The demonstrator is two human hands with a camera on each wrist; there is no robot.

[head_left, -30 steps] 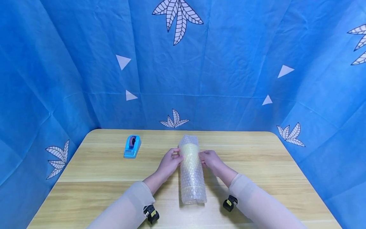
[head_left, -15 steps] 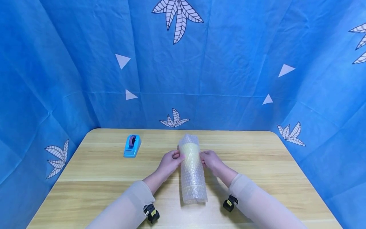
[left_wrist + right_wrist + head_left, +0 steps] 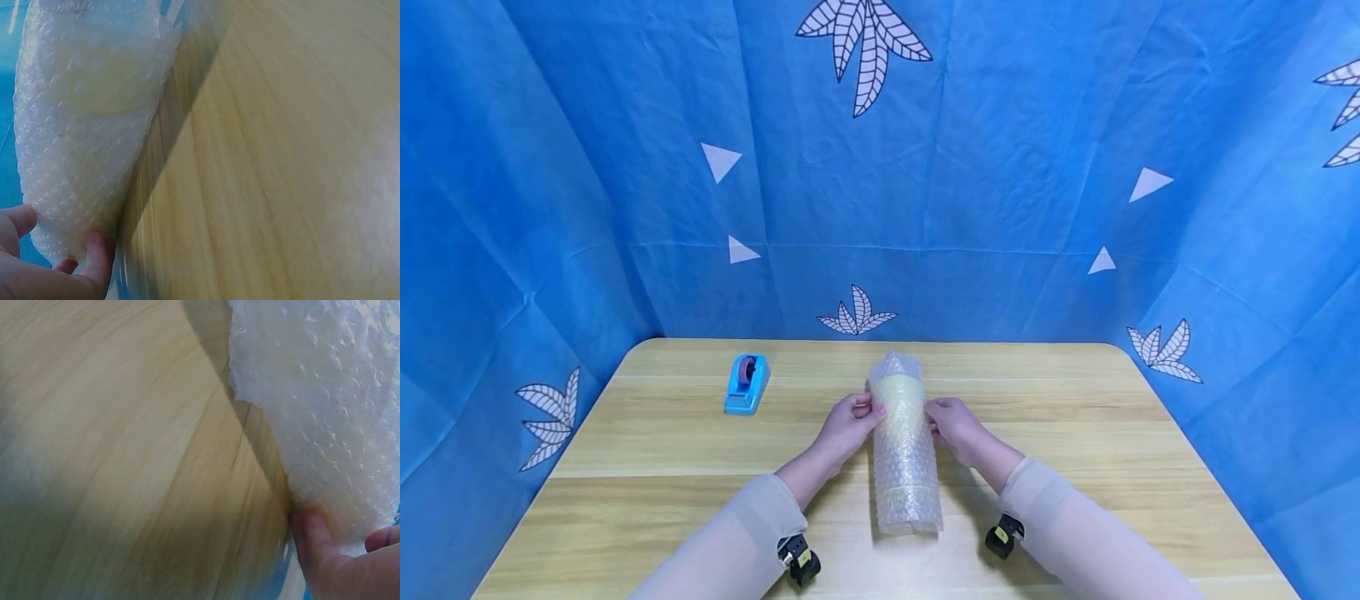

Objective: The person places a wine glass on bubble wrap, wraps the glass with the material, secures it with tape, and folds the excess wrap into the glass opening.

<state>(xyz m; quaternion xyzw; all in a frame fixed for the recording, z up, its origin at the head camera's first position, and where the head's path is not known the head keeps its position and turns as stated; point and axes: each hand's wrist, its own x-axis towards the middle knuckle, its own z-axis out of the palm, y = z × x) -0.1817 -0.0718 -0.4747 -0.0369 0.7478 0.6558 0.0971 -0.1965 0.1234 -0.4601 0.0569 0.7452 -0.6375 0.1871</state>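
Note:
A long bundle of clear bubble wrap point(image 3: 907, 458) lies on the table, pointing away from me. Something pale yellow and rounded shows through its far half; its exact kind is hidden by the wrap. My left hand point(image 3: 846, 427) grips the bundle's left side, thumb on the wrap and fingers curled at the edge. On the opposite side my right hand point(image 3: 958, 427) pinches the wrap, its fingertips partly hidden. Both wrist views show thumb and fingers against the bubble wrap point(image 3: 81, 150), and a loose edge of the wrap point(image 3: 247, 369) appears in the right one.
A blue tape dispenser point(image 3: 747, 387) with a roll of tape stands at the back left of the wooden table point(image 3: 647, 417). A blue patterned cloth point(image 3: 1000, 167) hangs behind the table and along both sides.
Both hands stay on the bundle at nearly the same spots. The left fingers have shifted slightly and the right hand has moved a touch to the right.

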